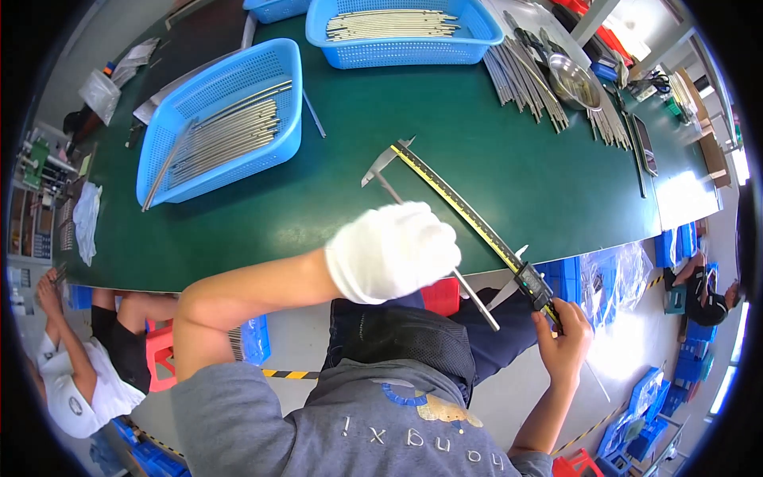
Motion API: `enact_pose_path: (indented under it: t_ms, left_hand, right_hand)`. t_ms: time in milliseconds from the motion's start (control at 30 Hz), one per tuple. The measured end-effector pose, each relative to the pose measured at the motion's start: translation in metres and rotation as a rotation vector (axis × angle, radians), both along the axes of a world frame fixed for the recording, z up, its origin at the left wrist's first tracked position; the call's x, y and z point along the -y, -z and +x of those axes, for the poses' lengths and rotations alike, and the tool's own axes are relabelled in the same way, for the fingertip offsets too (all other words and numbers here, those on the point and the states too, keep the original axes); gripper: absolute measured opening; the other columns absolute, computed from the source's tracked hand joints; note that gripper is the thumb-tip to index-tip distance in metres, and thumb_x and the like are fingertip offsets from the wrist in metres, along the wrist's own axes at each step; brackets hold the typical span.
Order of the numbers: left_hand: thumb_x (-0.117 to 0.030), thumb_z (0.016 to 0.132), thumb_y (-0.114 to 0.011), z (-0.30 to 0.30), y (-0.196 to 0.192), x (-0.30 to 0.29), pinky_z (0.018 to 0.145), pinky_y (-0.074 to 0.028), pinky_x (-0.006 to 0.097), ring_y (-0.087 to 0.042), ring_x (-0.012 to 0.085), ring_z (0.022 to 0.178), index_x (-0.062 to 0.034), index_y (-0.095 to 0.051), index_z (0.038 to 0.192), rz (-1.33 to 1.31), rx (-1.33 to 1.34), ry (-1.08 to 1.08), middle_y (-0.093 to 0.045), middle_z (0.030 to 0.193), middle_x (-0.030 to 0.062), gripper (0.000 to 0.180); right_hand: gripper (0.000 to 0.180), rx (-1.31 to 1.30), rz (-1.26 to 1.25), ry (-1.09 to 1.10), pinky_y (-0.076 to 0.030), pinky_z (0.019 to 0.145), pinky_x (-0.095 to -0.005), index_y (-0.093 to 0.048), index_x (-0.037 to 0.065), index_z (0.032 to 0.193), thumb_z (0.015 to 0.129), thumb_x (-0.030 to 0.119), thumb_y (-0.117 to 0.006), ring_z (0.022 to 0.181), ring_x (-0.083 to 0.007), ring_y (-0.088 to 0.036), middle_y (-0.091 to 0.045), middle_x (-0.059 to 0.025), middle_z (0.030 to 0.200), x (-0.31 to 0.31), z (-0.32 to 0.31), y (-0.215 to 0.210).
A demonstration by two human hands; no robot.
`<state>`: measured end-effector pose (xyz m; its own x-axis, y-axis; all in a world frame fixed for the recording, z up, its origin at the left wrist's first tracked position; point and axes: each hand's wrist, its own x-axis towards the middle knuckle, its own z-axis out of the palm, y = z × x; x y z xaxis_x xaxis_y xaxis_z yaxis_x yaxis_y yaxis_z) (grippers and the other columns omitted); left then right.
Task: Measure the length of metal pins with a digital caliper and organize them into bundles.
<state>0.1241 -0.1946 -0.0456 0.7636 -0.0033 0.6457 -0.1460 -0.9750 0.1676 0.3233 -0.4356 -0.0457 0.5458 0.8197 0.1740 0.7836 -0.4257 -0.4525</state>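
My left hand (393,250), in a white glove, is closed around a thin metal rod (477,302). The rod slants from upper left to lower right, and its near end sticks out past the table edge. My bare right hand (568,342) grips a long digital caliper (461,208) by its black slider end, at the table's front edge. The caliper's jaws are spread far apart. Its far jaw (380,165) is beside the rod's far end; whether they touch I cannot tell. The near jaw (502,294) is close to the rod's near end.
Blue baskets of metal rods stand at the left (163,119) and far middle (405,54) of the green table (358,111). At far right lie loose rods (524,87), a metal bowl (574,83) and a phone (644,145). A seated person (87,366) is at left.
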Motion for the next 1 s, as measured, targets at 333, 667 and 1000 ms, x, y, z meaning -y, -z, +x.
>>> enact_pose_path:
  t_ms: [333,667,1000]
  left_hand:
    - [-0.014,0.063,-0.062,-0.002,0.028,0.008,0.066,-0.049,0.032,-0.056,0.0183,0.069,-0.01,-0.057,0.076,0.054,-0.144,-0.033,-0.05,0.073,0.0032,0.014]
    - [-0.014,0.067,-0.063,0.004,0.026,0.005,0.063,-0.047,0.032,-0.054,0.0193,0.069,-0.0102,-0.058,0.076,-0.003,-0.237,0.016,-0.049,0.071,0.003,0.01]
    - [-0.014,0.067,-0.06,0.004,0.013,-0.004,0.05,-0.048,0.031,-0.053,0.0195,0.067,-0.0115,-0.054,0.071,0.08,-0.254,-0.076,-0.047,0.07,0.0023,0.008]
  right_hand:
    - [0.028,-0.01,0.008,0.037,-0.039,0.047,-0.0278,-0.063,0.001,0.089,0.07,0.016,-0.078,0.05,-0.0171,-0.049,-0.052,-0.0076,0.064,0.01,-0.016,0.001]
    - [0.027,-0.036,-0.028,0.045,-0.039,0.047,-0.0279,-0.063,0.0,0.092,0.072,0.014,-0.075,0.051,-0.0172,-0.049,-0.052,-0.0081,0.065,0.016,-0.018,-0.005]
    - [0.028,-0.007,0.015,0.013,-0.042,0.047,-0.0284,-0.063,0.004,0.091,0.07,0.017,-0.077,0.051,-0.0188,-0.055,-0.057,-0.0065,0.067,0.008,-0.023,-0.007]
